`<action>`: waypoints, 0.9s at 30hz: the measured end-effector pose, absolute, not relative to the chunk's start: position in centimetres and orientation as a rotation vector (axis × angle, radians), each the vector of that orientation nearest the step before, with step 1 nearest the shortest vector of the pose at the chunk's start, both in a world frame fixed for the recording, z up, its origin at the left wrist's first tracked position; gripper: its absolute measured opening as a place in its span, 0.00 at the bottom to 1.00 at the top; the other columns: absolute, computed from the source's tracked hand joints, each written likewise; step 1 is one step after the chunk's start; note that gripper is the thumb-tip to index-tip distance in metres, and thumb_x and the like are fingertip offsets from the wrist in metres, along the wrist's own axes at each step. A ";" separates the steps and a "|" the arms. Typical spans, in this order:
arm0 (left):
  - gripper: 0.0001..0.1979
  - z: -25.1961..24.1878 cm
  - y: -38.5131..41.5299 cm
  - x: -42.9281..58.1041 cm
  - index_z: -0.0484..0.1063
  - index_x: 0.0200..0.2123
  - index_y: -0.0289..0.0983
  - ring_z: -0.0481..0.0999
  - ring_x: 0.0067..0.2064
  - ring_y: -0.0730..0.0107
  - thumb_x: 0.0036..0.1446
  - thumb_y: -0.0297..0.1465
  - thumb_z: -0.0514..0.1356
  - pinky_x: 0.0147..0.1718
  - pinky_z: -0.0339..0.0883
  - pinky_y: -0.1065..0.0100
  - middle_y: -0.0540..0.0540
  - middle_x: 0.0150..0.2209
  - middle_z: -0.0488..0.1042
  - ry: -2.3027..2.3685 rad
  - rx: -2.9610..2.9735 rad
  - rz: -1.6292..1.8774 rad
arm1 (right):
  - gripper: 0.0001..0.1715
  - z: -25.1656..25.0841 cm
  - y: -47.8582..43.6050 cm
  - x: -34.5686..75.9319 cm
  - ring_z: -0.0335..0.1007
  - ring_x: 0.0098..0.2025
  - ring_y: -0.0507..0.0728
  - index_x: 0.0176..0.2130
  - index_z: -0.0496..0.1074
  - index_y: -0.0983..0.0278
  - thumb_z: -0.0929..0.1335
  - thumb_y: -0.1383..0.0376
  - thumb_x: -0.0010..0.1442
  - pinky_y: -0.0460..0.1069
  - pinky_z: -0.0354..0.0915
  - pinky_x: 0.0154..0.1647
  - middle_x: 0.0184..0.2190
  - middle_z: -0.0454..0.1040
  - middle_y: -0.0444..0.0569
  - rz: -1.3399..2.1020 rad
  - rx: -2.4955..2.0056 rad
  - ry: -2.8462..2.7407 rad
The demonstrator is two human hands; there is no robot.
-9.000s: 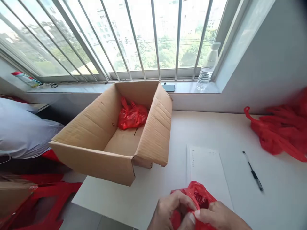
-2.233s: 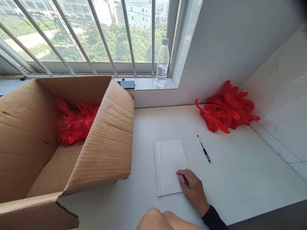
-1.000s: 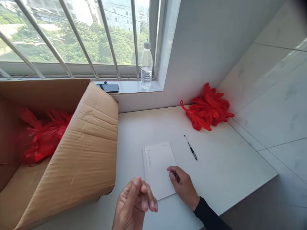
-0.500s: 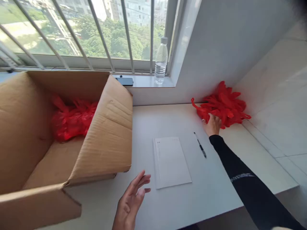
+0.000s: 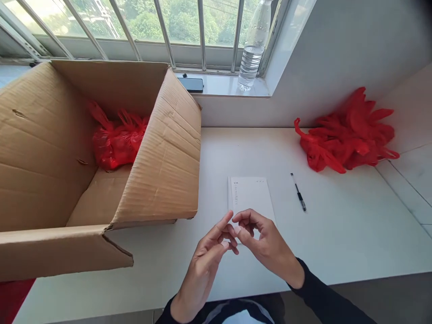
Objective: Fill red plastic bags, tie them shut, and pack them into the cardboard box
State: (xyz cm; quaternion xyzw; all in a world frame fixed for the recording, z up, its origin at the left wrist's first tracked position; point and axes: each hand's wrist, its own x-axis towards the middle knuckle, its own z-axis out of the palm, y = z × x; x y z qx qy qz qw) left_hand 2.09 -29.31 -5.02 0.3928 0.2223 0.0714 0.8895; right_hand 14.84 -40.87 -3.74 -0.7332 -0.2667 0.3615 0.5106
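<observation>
Over the front of the white table, my left hand and my right hand meet at the fingertips. The left fingers are spread and hold nothing I can see. On my right hand the fingers are curled, with a gap between thumb and forefinger and no object visible there. Just beyond and partly under them lies a white notebook, its lower part covered by the hands. A black pen rests to its right. Farther off, a heap of red plastic bags sits against the wall.
To the left a large open cardboard box holds a bundle of red plastic bags; its right flap leans outward over the table. On the windowsill are a phone and a water bottle. Red material shows below the box.
My right hand has left the red heap and come back to the middle, meeting my left hand. The heap stays by the wall. The view has tilted downward.
</observation>
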 end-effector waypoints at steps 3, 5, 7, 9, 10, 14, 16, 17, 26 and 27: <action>0.26 -5.3 -29.6 2.1 0.69 0.65 0.50 0.64 0.38 0.65 0.65 0.30 0.56 0.45 0.60 0.61 0.48 0.35 0.68 0.464 0.880 0.128 | 0.08 -3.9 -40.4 14.6 0.71 0.27 0.53 0.40 0.71 0.60 0.66 0.58 0.68 0.51 0.67 0.34 0.24 0.76 0.41 1.006 -1.526 -0.545; 0.26 -5.5 -29.9 2.0 0.65 0.67 0.50 0.63 0.37 0.65 0.67 0.31 0.54 0.44 0.58 0.61 0.49 0.32 0.65 0.470 0.984 0.102 | 0.09 -4.1 -40.2 14.5 0.73 0.24 0.53 0.38 0.70 0.62 0.66 0.59 0.68 0.51 0.69 0.32 0.23 0.76 0.41 1.049 -1.426 -0.489; 0.26 -5.5 -30.2 1.9 0.60 0.69 0.50 0.62 0.37 0.65 0.69 0.33 0.52 0.44 0.57 0.61 0.50 0.32 0.64 0.499 1.144 0.072 | 0.09 -4.4 -40.2 14.4 0.74 0.24 0.53 0.38 0.71 0.63 0.67 0.59 0.67 0.50 0.70 0.31 0.23 0.76 0.41 1.059 -1.400 -0.437; 0.27 -5.4 -30.5 1.9 0.55 0.71 0.51 0.62 0.37 0.65 0.71 0.36 0.50 0.45 0.56 0.62 0.51 0.32 0.63 0.534 1.284 0.039 | 0.10 -4.8 -40.3 14.3 0.74 0.24 0.53 0.39 0.73 0.63 0.68 0.59 0.66 0.49 0.70 0.30 0.24 0.76 0.41 1.055 -1.395 -0.399; 0.27 -5.3 -30.6 1.9 0.53 0.72 0.51 0.62 0.37 0.65 0.72 0.36 0.50 0.44 0.56 0.62 0.51 0.32 0.63 0.545 1.331 0.029 | 0.10 -4.9 -40.4 14.3 0.74 0.23 0.53 0.39 0.73 0.64 0.68 0.59 0.66 0.49 0.70 0.29 0.24 0.76 0.41 1.058 -1.387 -0.382; 0.28 -5.4 -31.1 2.1 0.48 0.73 0.49 0.61 0.34 0.66 0.72 0.37 0.48 0.41 0.57 0.63 0.52 0.30 0.61 0.522 1.418 -0.004 | 0.11 -5.3 -40.8 14.4 0.72 0.21 0.51 0.39 0.73 0.64 0.68 0.58 0.66 0.48 0.69 0.25 0.27 0.77 0.42 1.078 -1.374 -0.359; 0.29 -5.5 -31.2 2.3 0.47 0.73 0.49 0.62 0.34 0.67 0.72 0.36 0.48 0.41 0.58 0.63 0.53 0.29 0.62 0.511 1.418 -0.019 | 0.11 -5.4 -40.9 14.4 0.72 0.21 0.50 0.37 0.72 0.64 0.68 0.58 0.66 0.47 0.68 0.24 0.29 0.76 0.43 1.073 -1.388 -0.366; 0.29 -5.7 -31.3 2.4 0.48 0.73 0.49 0.63 0.34 0.67 0.72 0.36 0.48 0.42 0.58 0.63 0.53 0.29 0.62 0.507 1.408 -0.022 | 0.11 -5.5 -40.9 14.4 0.71 0.21 0.50 0.36 0.72 0.63 0.68 0.58 0.66 0.46 0.67 0.24 0.28 0.76 0.42 1.064 -1.396 -0.366; 0.30 -4.9 -30.7 2.9 0.54 0.72 0.45 0.59 0.27 0.68 0.68 0.30 0.50 0.38 0.58 0.61 0.52 0.22 0.64 0.429 0.596 -0.008 | 0.14 -5.3 -40.9 14.0 0.65 0.19 0.49 0.33 0.66 0.61 0.68 0.54 0.65 0.45 0.66 0.15 0.24 0.64 0.38 1.050 -1.344 -0.274; 0.30 -4.7 -30.6 3.0 0.55 0.72 0.45 0.58 0.27 0.69 0.68 0.29 0.50 0.37 0.58 0.61 0.52 0.22 0.65 0.428 0.549 0.001 | 0.14 -5.2 -41.0 14.0 0.65 0.19 0.49 0.33 0.67 0.61 0.68 0.54 0.65 0.45 0.66 0.14 0.25 0.64 0.38 1.065 -1.332 -0.266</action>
